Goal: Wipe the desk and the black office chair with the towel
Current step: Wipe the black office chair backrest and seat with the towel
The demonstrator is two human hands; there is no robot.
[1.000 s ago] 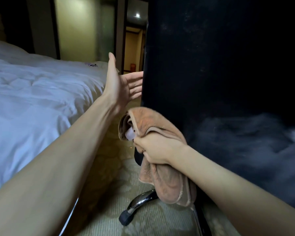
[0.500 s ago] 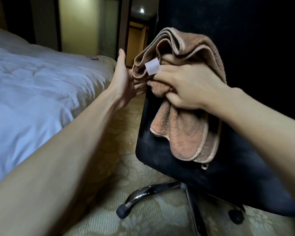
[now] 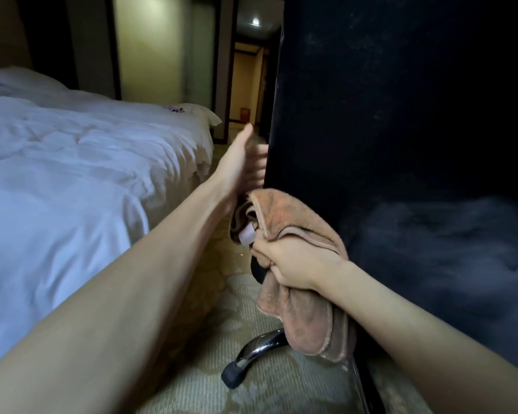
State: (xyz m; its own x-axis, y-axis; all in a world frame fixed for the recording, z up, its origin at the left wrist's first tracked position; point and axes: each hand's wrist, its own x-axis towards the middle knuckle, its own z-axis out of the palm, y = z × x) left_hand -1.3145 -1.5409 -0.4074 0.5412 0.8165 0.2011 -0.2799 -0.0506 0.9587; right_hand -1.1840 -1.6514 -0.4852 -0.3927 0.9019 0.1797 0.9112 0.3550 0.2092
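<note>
- Towel (image 3: 293, 216)?
- Bunched in the right grip (image 3: 296, 261), fingers clamped tight round it. Pressed low against the left edge of the chair (image 3: 386, 115), loose end hanging down over the chrome leg (image 3: 260, 348). Caster (image 3: 232, 375) below, on the patterned floor (image 3: 192, 389).
- Tag (image 3: 247, 236)?
- White, poking out of the folds just above the knuckles.
- And the left grip (image 3: 240, 165)?
- Just past the towel, holding nothing. Fingers straight and apart, thumb up. Blurred, right at that same chair edge. Touching it or not: cannot tell.
- Chair itself?
- Black, back upright, faint pale specks across it. Fills the right side of the view.
- Farther off?
- Bed (image 3: 72, 174) along the left, rumpled white cover. Beyond its foot, an open doorway (image 3: 248, 85) into a warm-lit passage, ceiling light (image 3: 254, 21) on.
</note>
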